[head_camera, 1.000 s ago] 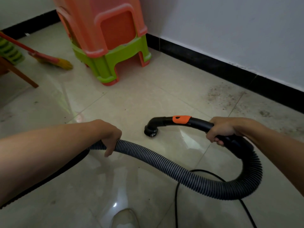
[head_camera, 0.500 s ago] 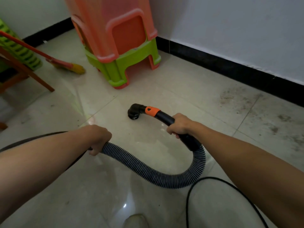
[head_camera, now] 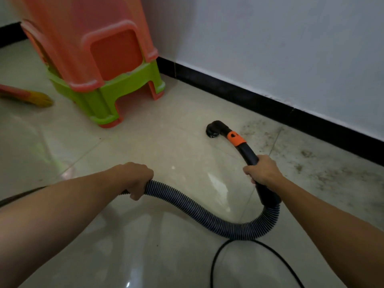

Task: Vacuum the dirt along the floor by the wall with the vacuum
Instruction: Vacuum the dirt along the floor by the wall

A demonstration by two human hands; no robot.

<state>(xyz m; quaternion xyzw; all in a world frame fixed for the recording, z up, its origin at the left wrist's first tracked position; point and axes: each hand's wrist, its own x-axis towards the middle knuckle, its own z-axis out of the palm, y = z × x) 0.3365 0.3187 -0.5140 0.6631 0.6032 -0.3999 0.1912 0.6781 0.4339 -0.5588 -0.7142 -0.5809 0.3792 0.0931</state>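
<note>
My right hand (head_camera: pixel 262 171) grips the black curved handle of the vacuum hose, just below its orange collar (head_camera: pixel 234 138). The round black nozzle (head_camera: pixel 213 128) points down at the pale tiles, left of a patch of dark dirt (head_camera: pixel 259 132) that spreads along the black skirting (head_camera: pixel 270 100) and the white wall. More dirt (head_camera: pixel 324 171) speckles the tile to the right. My left hand (head_camera: pixel 138 179) is closed around the ribbed grey hose (head_camera: pixel 197 213), which loops down and back up to the handle.
Stacked orange and green plastic stools (head_camera: pixel 99 65) stand at the far left by the wall corner. A broom head (head_camera: pixel 31 98) lies on the floor at the left edge. A black power cable (head_camera: pixel 239 252) curls across the tiles near me.
The nozzle has swung right and forward, from the middle of the floor to the edge of the dirt patch by the wall. My view has shifted closer to the stools.
</note>
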